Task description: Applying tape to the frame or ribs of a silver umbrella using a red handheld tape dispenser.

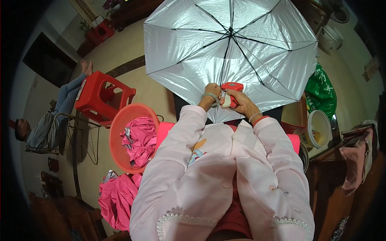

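An open umbrella (187, 44) spreads in front of me, its silver lining and black ribs facing me. My left hand (211, 94) is closed at the umbrella's near part, with a bracelet on the wrist; what its fingers pinch is too small to make out. Just to its right, my right hand (243, 104) is wrapped round a red and cream hand-held tool (232, 86). The tool's red head lies over the silver cloth, beside the left fingers. Its exact kind cannot be told.
At my left stands an orange basin (116, 138) of crumpled pink and silver cloth; more pink cloth (118, 201) lies below. Beyond are a red plastic stool (94, 98) and a person (44, 128) on a chair. On the right are a green bag (321, 90) and a white bucket (320, 127).
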`<action>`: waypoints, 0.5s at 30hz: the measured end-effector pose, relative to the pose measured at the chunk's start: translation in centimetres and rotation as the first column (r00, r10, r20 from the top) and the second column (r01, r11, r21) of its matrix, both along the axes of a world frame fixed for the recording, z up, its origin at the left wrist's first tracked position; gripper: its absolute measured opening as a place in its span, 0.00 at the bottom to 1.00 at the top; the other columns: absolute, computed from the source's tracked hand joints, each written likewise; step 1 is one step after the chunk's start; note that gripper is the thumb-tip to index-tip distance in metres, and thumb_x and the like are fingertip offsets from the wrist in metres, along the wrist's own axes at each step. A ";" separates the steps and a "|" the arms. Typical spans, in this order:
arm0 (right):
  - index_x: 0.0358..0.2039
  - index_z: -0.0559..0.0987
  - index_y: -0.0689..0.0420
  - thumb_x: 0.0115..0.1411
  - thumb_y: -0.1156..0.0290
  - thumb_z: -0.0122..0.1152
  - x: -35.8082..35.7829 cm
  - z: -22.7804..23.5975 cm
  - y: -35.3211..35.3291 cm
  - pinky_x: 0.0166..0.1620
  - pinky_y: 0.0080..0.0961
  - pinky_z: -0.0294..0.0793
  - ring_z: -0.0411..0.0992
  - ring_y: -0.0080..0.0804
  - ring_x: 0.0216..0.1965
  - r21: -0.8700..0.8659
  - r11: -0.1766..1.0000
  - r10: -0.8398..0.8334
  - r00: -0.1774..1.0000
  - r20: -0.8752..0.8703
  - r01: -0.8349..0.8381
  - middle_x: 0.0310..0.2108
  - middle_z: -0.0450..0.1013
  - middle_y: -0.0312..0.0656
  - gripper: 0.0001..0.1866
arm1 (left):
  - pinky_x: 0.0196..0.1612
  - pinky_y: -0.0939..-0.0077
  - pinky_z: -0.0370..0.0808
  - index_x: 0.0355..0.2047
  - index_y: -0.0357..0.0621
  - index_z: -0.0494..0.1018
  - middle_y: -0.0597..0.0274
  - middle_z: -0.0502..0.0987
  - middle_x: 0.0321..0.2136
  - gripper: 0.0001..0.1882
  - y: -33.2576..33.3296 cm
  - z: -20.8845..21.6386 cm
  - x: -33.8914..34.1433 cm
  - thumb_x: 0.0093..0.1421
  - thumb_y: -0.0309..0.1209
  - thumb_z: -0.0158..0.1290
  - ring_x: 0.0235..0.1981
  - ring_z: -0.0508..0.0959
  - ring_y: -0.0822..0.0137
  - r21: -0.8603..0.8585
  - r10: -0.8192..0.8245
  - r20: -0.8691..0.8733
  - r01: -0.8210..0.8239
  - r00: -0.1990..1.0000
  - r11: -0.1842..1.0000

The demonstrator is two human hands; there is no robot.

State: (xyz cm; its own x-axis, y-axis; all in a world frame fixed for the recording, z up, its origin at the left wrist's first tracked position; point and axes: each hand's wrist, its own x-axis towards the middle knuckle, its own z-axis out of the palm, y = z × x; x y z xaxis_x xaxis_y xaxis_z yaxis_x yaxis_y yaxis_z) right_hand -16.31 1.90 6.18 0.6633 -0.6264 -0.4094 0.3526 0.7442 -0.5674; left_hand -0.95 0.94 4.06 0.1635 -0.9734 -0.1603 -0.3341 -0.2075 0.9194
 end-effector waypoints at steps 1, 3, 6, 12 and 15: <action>0.39 0.66 0.61 0.56 0.67 0.47 0.1 0.1 0.0 0.33 0.39 0.75 0.73 0.39 0.26 -0.007 1.000 0.005 1.000 -0.009 -0.005 0.27 0.71 0.49 0.14 | 0.11 0.76 0.64 0.22 0.33 0.71 0.60 0.70 0.11 0.08 -0.1 0.0 0.0 0.51 0.26 0.44 0.09 0.68 0.71 0.005 0.009 -0.024 -0.009 1.000 1.000; 0.40 0.66 0.61 0.56 0.67 0.47 0.1 0.4 0.2 0.33 0.39 0.75 0.73 0.40 0.26 -0.014 1.000 0.004 1.000 -0.018 -0.004 0.27 0.71 0.49 0.14 | 0.10 0.76 0.64 0.22 0.33 0.71 0.60 0.70 0.11 0.08 -0.4 -0.8 0.4 0.51 0.26 0.44 0.08 0.68 0.71 -0.002 0.006 -0.002 -0.006 1.000 1.000; 0.37 0.66 0.60 0.55 0.69 0.47 0.4 0.5 0.5 0.30 0.40 0.75 0.72 0.40 0.24 -0.007 0.999 -0.042 0.997 -0.071 0.041 0.26 0.71 0.48 0.11 | 0.10 0.76 0.63 0.22 0.33 0.71 0.60 0.70 0.11 0.08 -0.4 -1.1 0.7 0.51 0.26 0.44 0.08 0.67 0.71 -0.013 -0.001 0.040 0.002 0.999 1.000; 0.38 0.66 0.59 0.55 0.69 0.48 0.1 -0.3 -0.1 0.31 0.41 0.75 0.72 0.41 0.25 0.001 0.999 -0.034 0.997 -0.067 0.034 0.26 0.71 0.49 0.12 | 0.09 0.77 0.62 0.22 0.33 0.71 0.60 0.70 0.11 0.08 -0.3 -0.3 0.2 0.51 0.25 0.44 0.08 0.67 0.72 0.020 -0.011 0.015 0.011 1.000 1.000; 0.39 0.66 0.58 0.55 0.69 0.48 0.0 -0.2 -0.2 0.33 0.41 0.75 0.72 0.41 0.26 0.007 1.000 -0.023 0.997 -0.078 0.023 0.27 0.71 0.49 0.12 | 0.18 0.75 0.70 0.18 0.35 0.74 0.58 0.72 0.11 0.10 -0.5 -0.9 0.5 0.48 0.28 0.45 0.11 0.72 0.69 0.003 0.013 0.067 -0.013 0.998 1.000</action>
